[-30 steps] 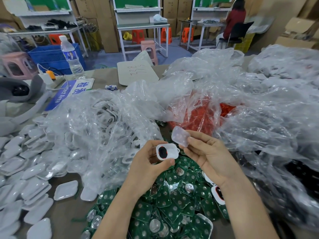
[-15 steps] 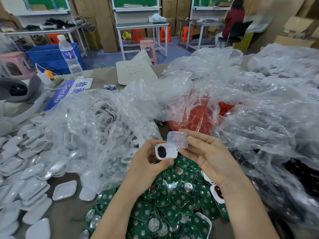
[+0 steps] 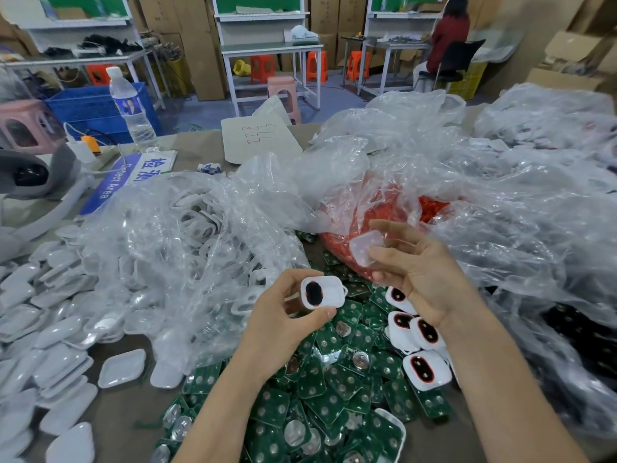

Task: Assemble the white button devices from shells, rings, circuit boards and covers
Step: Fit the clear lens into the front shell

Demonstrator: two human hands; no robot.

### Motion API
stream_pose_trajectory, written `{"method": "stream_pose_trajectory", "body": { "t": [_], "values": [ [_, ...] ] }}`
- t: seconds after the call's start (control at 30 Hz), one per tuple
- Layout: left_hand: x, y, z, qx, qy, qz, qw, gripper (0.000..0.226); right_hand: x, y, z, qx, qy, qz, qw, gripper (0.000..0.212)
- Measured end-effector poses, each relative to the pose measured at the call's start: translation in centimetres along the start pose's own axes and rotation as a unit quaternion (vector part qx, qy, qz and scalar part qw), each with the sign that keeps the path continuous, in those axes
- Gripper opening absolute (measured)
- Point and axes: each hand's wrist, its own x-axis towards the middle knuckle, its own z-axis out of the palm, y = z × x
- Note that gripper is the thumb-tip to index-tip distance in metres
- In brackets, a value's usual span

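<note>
My left hand (image 3: 283,322) grips a white shell (image 3: 323,292) with a black oval button ringed in red. My right hand (image 3: 417,269) pinches a translucent cover (image 3: 366,247) between thumb and fingers, a short way up and right of the shell, not touching it. Green circuit boards (image 3: 334,389) lie heaped under both hands. Three white shells with red rings (image 3: 422,367) rest on the boards by my right wrist. A clear bag holds red rings (image 3: 337,248) just behind the cover.
White covers (image 3: 43,345) spread over the table's left side. A clear bag of white shells (image 3: 187,235) lies left of centre. More crumpled plastic bags (image 3: 517,212) fill the right. A water bottle (image 3: 128,105), a blue sign (image 3: 133,178) and a paper sheet (image 3: 257,138) stand farther back.
My right hand has drawn the translucent cover up and to the right, away from the shell it was touching half a second ago. My left hand still holds the shell.
</note>
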Motion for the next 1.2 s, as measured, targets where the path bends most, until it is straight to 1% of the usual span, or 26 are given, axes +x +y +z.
{"method": "stream_pose_trajectory", "body": {
  "t": [0.13, 0.2, 0.27, 0.37, 0.5, 0.67, 0.77, 1.2],
  "values": [
    [-0.3, 0.4, 0.4, -0.005, -0.043, 0.037, 0.998, 0.042, 0.7, 1.1, 0.5, -0.114, 0.06, -0.053, 0.99, 0.033],
    [-0.4, 0.6, 0.6, 0.002, -0.049, 0.061, 0.997, 0.041, 1.2, 1.6, 0.6, -0.161, 0.062, -0.061, 0.983, 0.026],
    [-0.4, 0.7, 0.6, 0.011, -0.05, 0.079, 0.996, 0.041, 1.6, 1.9, 0.6, -0.184, 0.058, -0.068, 0.979, 0.023],
    [-0.4, 0.6, 0.6, 0.034, -0.065, 0.096, 0.993, 0.042, 2.0, 2.2, 0.6, -0.173, 0.049, -0.068, 0.981, 0.025],
    [-0.5, 0.6, 1.0, 0.058, -0.087, 0.096, 0.99, 0.041, 2.0, 2.7, 0.8, -0.141, 0.02, -0.062, 0.988, 0.03],
    [-0.4, 0.5, 1.0, 0.062, -0.093, 0.084, 0.99, 0.04, 1.9, 2.9, 0.7, -0.1, -0.012, -0.023, 0.995, 0.026],
    [-0.4, 0.4, 1.0, 0.061, -0.093, 0.083, 0.99, 0.04, 2.0, 3.0, 0.7, -0.081, -0.019, -0.014, 0.996, 0.025],
    [-0.3, 0.2, 1.0, 0.056, -0.094, 0.073, 0.991, 0.04, 1.9, 3.2, 0.5, -0.098, -0.043, -0.015, 0.994, 0.021]
  ]
}}
